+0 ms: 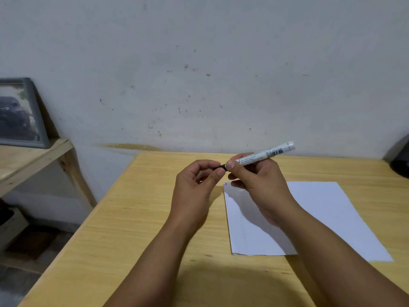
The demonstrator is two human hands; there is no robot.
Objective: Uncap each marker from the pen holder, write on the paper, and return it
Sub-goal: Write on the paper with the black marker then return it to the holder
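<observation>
Marker (263, 154) up off the table (137, 218), held between both hands above the far-left corner of the paper (321, 216). Long axis running from lower left to upper right: dark cap end at centre, white tail end tilted up and away toward the wall (199, 63).

Right hand (259, 185) wrapped round the white barrel, thumb and forefinger pressed close near the cap joint, remaining fingers curled under; firm closed hold. Left hand (197, 187) half curled, fingertips pinched on the black cap (222, 166); palm otherwise empty.

Cap lying straight left of the right hand, in line with the barrel. Cannot tell whether seated fully or partly drawn; only a short dark stretch showing between the two sets of fingers.

Judged step: cap coming off, or going back on. Pull needed along the barrel axis, left hand going left and slightly down, right hand bracing.

Paper directly beneath and right of the right hand, flat, a small red mark at its far-left corner, otherwise apparently bare. Right hand nearer the sheet, so better placed for writing.

Pen holder not seen. Framed picture (20, 114) on a wooden shelf (33, 160), well left, uninvolved.
</observation>
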